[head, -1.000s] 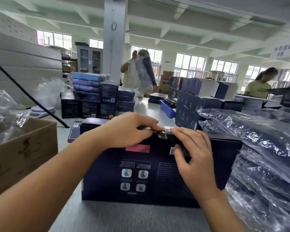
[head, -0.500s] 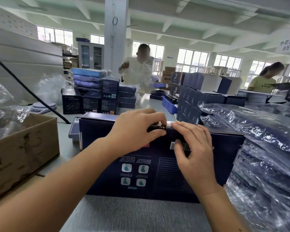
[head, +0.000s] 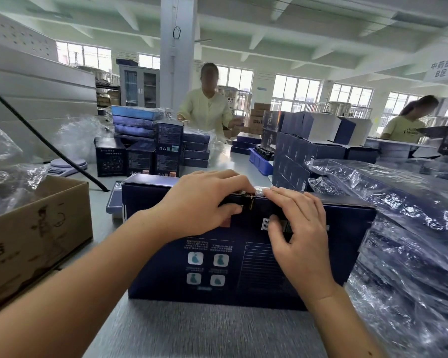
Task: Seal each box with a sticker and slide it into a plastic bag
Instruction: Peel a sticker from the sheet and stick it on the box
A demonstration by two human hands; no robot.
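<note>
A dark blue box (head: pixel 217 267) stands upright on the grey table (head: pixel 204 332) right in front of me. A small sticker (head: pixel 251 200) is folded over the middle of its top edge. My left hand (head: pixel 202 202) grips that edge just left of the sticker, fingers curled over the top and thumb on the front face. My right hand (head: pixel 298 223) lies over the edge to the right of the sticker. Its fingers press on the top and its thumb on the barcode label. No loose plastic bag shows near my hands.
A pile of bagged boxes (head: pixel 398 228) crowds the right side. An open cardboard carton (head: pixel 36 228) stands on the left, with a scale (head: pixel 67 166) and a slanting black rod (head: pixel 49 143) behind it. Stacked blue boxes (head: pixel 153 151) and two persons (head: pixel 207 109) (head: pixel 409 120) are beyond.
My left hand brought the sticker down onto the top edge, and both hands now press there. The box has barely moved. The person at the back lowered a bag.
</note>
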